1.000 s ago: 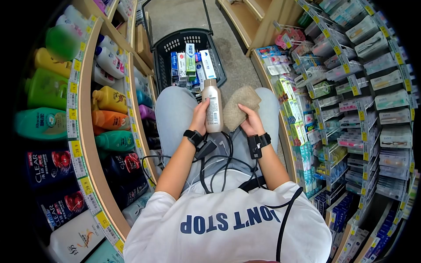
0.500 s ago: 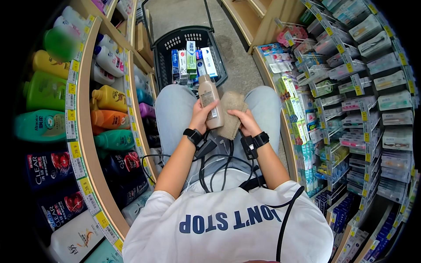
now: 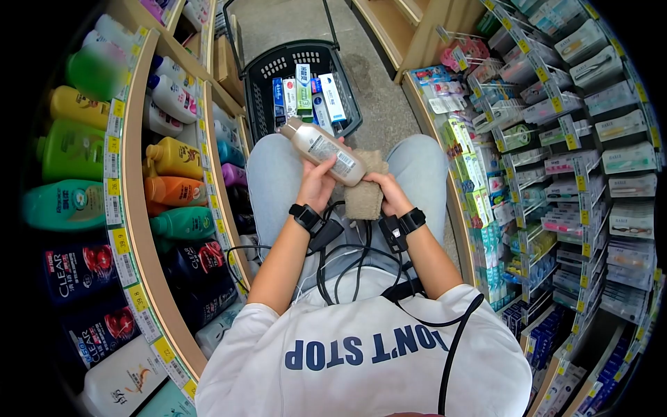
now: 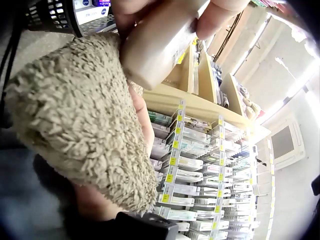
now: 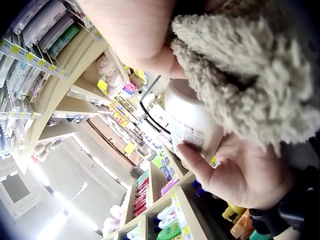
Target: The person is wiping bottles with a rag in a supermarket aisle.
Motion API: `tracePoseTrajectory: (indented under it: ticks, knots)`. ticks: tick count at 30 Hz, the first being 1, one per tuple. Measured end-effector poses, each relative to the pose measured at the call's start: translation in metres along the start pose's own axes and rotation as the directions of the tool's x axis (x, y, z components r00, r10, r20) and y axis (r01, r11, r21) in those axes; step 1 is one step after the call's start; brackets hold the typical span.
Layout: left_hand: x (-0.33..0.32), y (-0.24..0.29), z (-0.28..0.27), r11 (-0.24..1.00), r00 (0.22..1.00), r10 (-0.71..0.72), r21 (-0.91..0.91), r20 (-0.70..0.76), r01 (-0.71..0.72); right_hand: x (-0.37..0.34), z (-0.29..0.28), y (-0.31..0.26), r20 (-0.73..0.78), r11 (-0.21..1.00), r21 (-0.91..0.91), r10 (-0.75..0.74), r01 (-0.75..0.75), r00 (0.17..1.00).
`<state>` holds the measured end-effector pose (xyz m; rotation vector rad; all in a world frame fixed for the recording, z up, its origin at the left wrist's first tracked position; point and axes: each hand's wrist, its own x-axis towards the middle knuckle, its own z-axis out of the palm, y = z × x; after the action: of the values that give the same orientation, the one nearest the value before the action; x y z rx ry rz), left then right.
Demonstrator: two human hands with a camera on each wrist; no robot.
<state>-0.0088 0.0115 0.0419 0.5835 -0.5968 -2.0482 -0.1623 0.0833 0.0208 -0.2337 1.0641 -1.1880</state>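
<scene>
In the head view a beige bottle point(image 3: 323, 151) with a printed back label lies tilted over the lap, its cap end toward the upper left. My left hand point(image 3: 316, 186) grips it, thumb across the label. A folded fluffy grey-brown cloth point(image 3: 360, 200) is pinched in my right hand point(image 3: 394, 196), close against the bottle's base. The left wrist view shows the thick pile of the cloth point(image 4: 85, 110) just below the bottle point(image 4: 152, 47). From the right wrist, the folded cloth point(image 5: 240, 55) partly hides the bottle point(image 5: 192, 120).
A dark basket point(image 3: 258, 90) holding several boxes stands beyond the knees. Shelves of shampoo bottles point(image 3: 69, 149) line the left side. On the right are racks of packaged goods point(image 3: 625, 160). Black cables point(image 3: 322, 271) trail over the lap.
The bottle has gone from upright to tilted, its cap swinging to the left. My right hand has brought the cloth leftward and down to the bottle's base.
</scene>
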Motion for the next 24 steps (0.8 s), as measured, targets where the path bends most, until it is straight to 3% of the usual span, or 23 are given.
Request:
tracePoseTrajectory:
  ticks: [7,13,24]
  knots:
    - [0.000,0.000,0.001,0.996,0.997,-0.037,0.079,0.068,0.032,0.005,-0.007,0.000,-0.005,0.979,0.181,0.093,-0.091,0.996]
    - [0.000,-0.004,-0.008,0.993,0.998,-0.070,0.100,-0.004,0.070,0.002,-0.003,-0.004,-0.084,0.949,0.314,0.007,0.020,0.996]
    - [-0.006,0.001,0.003,0.976,0.999,-0.044,0.215,0.015,0.040,0.010,-0.014,0.003,-0.115,0.974,0.207,-0.074,0.096,0.991]
